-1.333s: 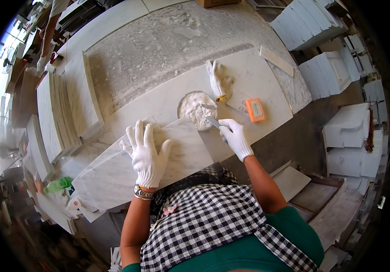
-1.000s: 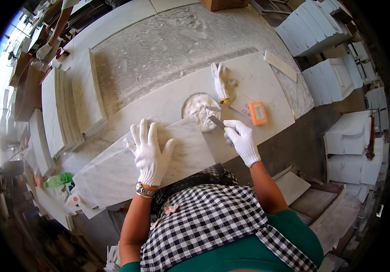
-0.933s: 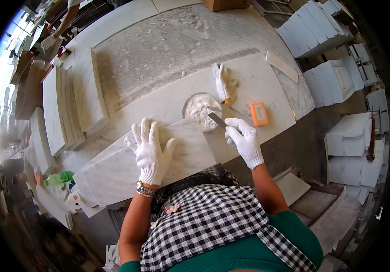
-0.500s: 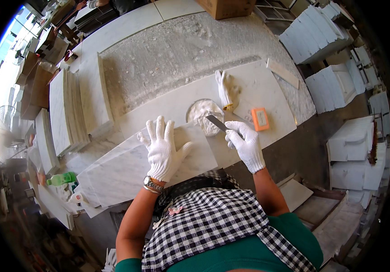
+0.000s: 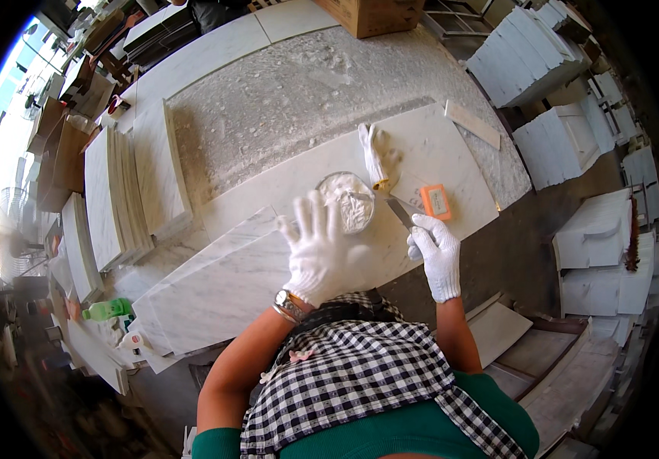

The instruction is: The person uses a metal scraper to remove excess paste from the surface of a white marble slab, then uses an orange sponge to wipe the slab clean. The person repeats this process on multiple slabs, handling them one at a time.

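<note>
My left hand [image 5: 319,249], in a white knit glove, is open with fingers spread, slightly blurred, over the right end of a grey-veined white marble slab [image 5: 218,287]. My right hand [image 5: 438,256], also gloved, is closed around a putty knife [image 5: 401,213], its flat dark blade pointing up and left. Between the hands, a little farther away, sits a round dish of white paste [image 5: 349,200], close to my left fingertips. A loose white glove [image 5: 374,157] lies just behind the dish. An orange box [image 5: 436,202] lies beyond my right hand.
Stacked marble slabs [image 5: 111,199] stand at the left, with a green bottle [image 5: 107,309] nearer me. A narrow pale strip [image 5: 473,125] lies at the table's far right. A cardboard box [image 5: 368,17] sits at the back. White block stacks [image 5: 525,57] line the right side.
My left hand has shifted right across the slab, toward the dish. My right hand has drawn the putty knife away from the paste, to the right and slightly nearer me.
</note>
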Motion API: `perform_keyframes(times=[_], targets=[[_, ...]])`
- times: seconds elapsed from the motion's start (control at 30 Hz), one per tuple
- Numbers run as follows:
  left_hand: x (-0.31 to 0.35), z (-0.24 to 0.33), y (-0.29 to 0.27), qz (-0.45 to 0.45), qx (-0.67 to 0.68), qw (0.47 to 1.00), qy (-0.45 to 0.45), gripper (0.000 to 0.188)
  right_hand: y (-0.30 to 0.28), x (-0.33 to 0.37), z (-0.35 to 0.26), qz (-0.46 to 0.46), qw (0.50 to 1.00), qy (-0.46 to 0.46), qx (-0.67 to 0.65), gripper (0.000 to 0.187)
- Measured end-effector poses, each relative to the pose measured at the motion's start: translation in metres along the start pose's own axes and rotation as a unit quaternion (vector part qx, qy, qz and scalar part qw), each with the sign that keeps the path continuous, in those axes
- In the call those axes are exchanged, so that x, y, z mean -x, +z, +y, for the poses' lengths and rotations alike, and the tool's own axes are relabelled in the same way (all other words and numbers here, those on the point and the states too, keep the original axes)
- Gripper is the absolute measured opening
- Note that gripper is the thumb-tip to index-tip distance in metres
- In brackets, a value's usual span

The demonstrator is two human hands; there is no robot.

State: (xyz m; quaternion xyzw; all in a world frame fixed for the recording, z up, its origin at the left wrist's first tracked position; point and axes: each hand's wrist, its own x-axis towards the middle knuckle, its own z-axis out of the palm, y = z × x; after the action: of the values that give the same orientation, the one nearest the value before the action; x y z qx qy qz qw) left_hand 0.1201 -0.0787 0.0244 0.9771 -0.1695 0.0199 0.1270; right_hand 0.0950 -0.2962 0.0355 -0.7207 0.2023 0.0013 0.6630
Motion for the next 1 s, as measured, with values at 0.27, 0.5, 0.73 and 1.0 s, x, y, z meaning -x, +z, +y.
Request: perform_keyframes(times=[0.27, 0.5, 0.73, 1.0], targets=[[0.029, 0.032, -0.024, -0.204, 0.469, 0.855, 0.090, 0.051, 0.004, 0.009, -0.021, -0.044, 0.998, -0.029, -0.017, 0.030], [0.019, 0.021, -0.030, -0.128, 0.730, 0.639, -0.205, 0.038, 0.022, 0.032, -0.027, -0.156, 0.978, -0.121, 0.064, 0.040], [0.021, 0.007, -0.030, -0.020, 0.743, 0.596, -0.303, 0.034, 0.034, 0.038, -0.030, -0.188, 0.965, -0.148, 0.111, 0.043], [0.021, -0.035, -0.052, 0.104, 0.686, 0.674, -0.254, 0.040, 0.032, 0.035, -0.035, -0.139, 0.988, -0.061, 0.032, 0.045]])
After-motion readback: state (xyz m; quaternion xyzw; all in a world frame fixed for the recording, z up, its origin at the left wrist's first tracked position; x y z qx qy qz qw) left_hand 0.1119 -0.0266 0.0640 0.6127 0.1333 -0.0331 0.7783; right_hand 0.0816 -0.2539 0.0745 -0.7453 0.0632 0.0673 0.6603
